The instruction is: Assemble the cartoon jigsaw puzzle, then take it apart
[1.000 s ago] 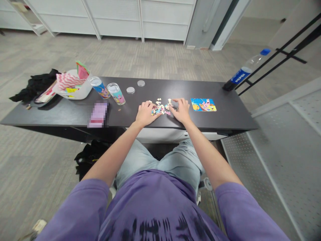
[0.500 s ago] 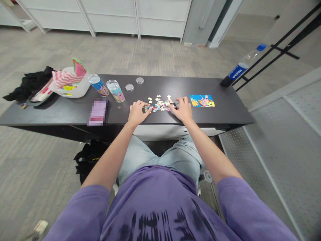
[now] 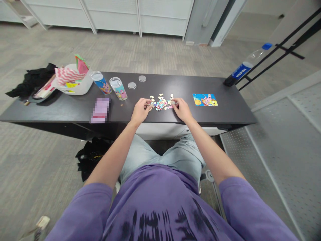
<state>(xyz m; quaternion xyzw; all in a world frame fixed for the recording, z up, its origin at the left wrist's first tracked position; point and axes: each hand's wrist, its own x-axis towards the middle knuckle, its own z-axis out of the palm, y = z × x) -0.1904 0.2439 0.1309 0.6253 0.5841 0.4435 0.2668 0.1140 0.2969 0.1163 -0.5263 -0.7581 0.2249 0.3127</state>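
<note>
Jigsaw puzzle pieces (image 3: 161,105) lie loose in a small heap on the dark table (image 3: 160,87), several of them with pale backs up. On the heap's left side, my left hand (image 3: 141,109) has its fingers curled and closed on pieces at the fingertips. Opposite it, my right hand (image 3: 182,109) pinches pieces at the right edge of the heap. Exactly which pieces each hand grips is too small to make out. To the right of my right hand lies a flat, colourful cartoon picture card (image 3: 205,100).
Left of the heap stand two clear-topped cartoon cans (image 3: 118,89), with two round silver lids (image 3: 132,85) beside them. A blurred-out purple item (image 3: 100,110) lies near the front edge. Farther left is a white basket (image 3: 80,87) of packets. A Pepsi bottle (image 3: 241,71) stands at the back right.
Both hands have drawn inward around the heap, and their fingers have closed on pieces at its sides. The pieces sit closer together. The whole view has shifted slightly.
</note>
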